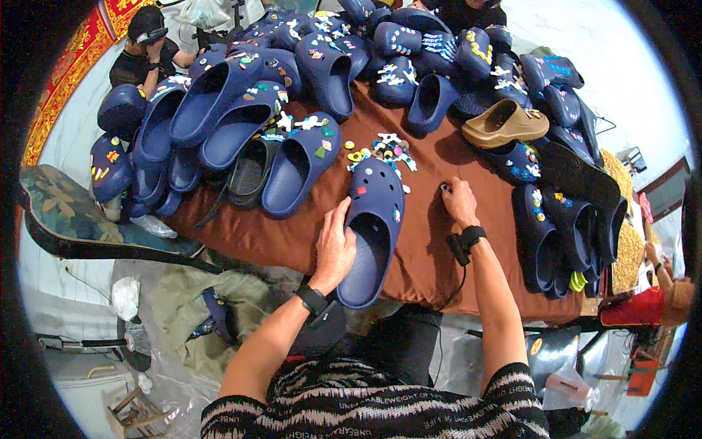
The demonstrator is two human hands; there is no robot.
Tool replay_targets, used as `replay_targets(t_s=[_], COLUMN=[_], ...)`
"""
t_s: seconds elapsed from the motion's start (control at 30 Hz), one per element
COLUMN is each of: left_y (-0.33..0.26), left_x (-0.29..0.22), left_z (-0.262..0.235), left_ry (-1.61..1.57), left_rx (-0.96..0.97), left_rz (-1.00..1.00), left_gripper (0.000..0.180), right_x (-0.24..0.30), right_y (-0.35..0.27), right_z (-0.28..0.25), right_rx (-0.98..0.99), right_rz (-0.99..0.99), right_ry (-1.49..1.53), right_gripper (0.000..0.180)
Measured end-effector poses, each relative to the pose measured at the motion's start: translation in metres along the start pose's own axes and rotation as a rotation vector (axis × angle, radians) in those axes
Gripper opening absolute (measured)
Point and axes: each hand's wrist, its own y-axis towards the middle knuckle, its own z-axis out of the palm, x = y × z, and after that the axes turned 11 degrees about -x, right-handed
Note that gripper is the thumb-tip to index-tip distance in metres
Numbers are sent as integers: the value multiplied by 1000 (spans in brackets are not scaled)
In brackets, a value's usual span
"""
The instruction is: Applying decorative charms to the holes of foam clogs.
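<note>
My left hand (336, 249) is closed on the left side of a navy blue clog (376, 197), whose toe points away from me. The clog has round holes in its upper and a few small charms on it. Just beyond its toe lies a loose heap of small colourful shoe charms (391, 150). To the right of the clog, my right hand (461, 205) is over the brown cloth (428, 241), with its fingers pinched around something small. What that is, I cannot make out.
Navy clogs with charms (303, 164) crowd the left, far and right sides of the table. Among them are a tan clog (504, 124) and a black clog (254, 172). A camouflage-patterned board (88, 216) juts out at left. Another person (150, 55) sits at the far left.
</note>
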Motion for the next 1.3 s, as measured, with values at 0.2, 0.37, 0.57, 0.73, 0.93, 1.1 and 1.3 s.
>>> replay_targets(t_s=[0.2, 0.37, 0.57, 0.73, 0.93, 1.1, 1.3], left_y=[-1, -6, -6, -7, -8, -5, -20], left_x=[-4, -3, -9, -3, -2, -4, -22], left_z=[-2, -10, -16, -11, -13, -14, -6], left_ry=[-56, -92, -52, -72, -71, -52, -66], left_rx=[15, -1, -8, 2, 7, 84, 138], left_rz=[-53, -66, -39, -37, -17, 4, -45], left_gripper=[61, 62, 63, 63, 63, 61, 62], right_x=[42, 87, 161, 176, 146, 110, 72], right_y=[21, 62, 99, 95, 106, 102, 83], right_z=[27, 39, 69, 89, 87, 71, 37], right_rx=[279, 207, 515, 504, 562, 428, 194], right_rz=[-11, -364, -630, -766, -811, -709, -716], right_ry=[470, 424, 297, 121, 150, 43, 374], right_gripper=[24, 25, 34, 64, 40, 31, 24])
